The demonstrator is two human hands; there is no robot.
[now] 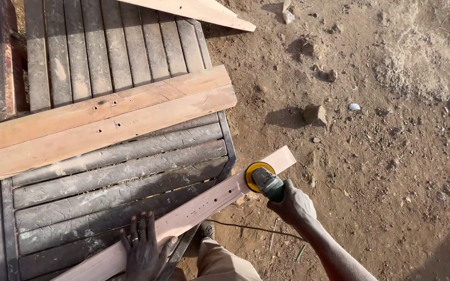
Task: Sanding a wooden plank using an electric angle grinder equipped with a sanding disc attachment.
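A long pale wooden plank (pixel 199 208) lies diagonally across a dark slatted metal bench (pixel 115 177), its far end sticking out over the dirt. My left hand (pixel 142 247) presses flat on the plank's near part, fingers spread. My right hand (pixel 294 204) grips a green power sander (pixel 266 182) whose yellow disc (pixel 254 170) rests on the plank near its far end. A thin cord (pixel 246 227) trails from the tool toward my legs.
Two wider planks (pixel 100 125) lie side by side across the bench top. Another board (pixel 199 10) pokes in at the top. Bare dirt ground (pixel 381 156) with stones (pixel 313 113) spreads to the right. My trouser leg (pixel 220 263) and shoe (pixel 207 229) show at the bottom.
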